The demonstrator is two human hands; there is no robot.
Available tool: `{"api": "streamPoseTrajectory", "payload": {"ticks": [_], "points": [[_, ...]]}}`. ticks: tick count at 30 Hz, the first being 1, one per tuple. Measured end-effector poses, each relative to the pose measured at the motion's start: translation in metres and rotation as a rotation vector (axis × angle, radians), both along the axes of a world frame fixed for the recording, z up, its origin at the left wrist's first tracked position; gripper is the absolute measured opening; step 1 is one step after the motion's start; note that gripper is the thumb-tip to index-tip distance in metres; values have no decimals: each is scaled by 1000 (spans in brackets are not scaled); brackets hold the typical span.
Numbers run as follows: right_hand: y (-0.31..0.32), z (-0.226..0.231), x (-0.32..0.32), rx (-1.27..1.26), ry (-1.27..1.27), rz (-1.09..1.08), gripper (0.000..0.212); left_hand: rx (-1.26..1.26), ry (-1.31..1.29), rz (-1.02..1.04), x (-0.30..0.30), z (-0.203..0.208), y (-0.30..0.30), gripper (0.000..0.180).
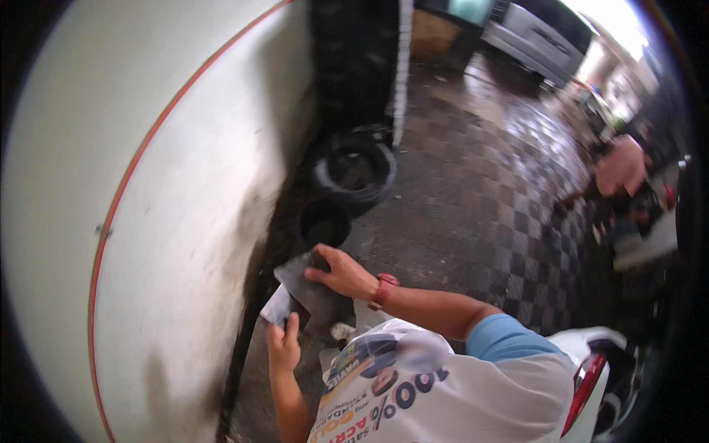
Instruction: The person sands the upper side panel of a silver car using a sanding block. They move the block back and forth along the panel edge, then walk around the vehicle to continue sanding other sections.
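Observation:
My right hand (343,273), with a red watch at the wrist, pinches a thin, dark grey flat piece (295,275) by its edge. Below and to the left, my left hand (283,345) grips a lighter, whitish-grey flat piece (278,306) between thumb and fingers. The two pieces lie close together and seem to overlap or touch. Whether they are scrapers or sheets I cannot make out. Just beyond my right hand stands a black bucket (325,221), its inside dark.
A white wall (185,221) with a red line runs along my left. A tire (356,171) lies past the bucket. A silver vehicle (543,37) stands far off. At right, a person in a pink shirt (622,166) bends down; a white vehicle with a red tail light (587,391) is close behind.

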State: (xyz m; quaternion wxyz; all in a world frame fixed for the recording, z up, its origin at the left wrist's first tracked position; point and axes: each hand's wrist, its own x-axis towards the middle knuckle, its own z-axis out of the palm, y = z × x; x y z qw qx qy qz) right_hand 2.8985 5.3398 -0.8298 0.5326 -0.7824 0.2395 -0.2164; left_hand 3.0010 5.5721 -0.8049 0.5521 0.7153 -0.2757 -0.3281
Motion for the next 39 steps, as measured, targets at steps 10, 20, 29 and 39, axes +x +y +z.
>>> {"api": "streamPoseTrajectory", "payload": {"ticks": [10, 20, 29, 39], "points": [[-76, 29, -129, 365, -35, -365, 48, -90, 396, -182, -70, 2, -98, 71], [-187, 52, -380, -78, -83, -485, 34, -181, 477, -372, -234, 8, -324, 47], [-299, 31, -535, 375, -532, -968, 24, -113, -88, -808, -425, 43, -489, 31], [-390, 50, -606, 41, -184, -825, 32, 204, -5, -1358, -486, 26, -647, 36]]}}
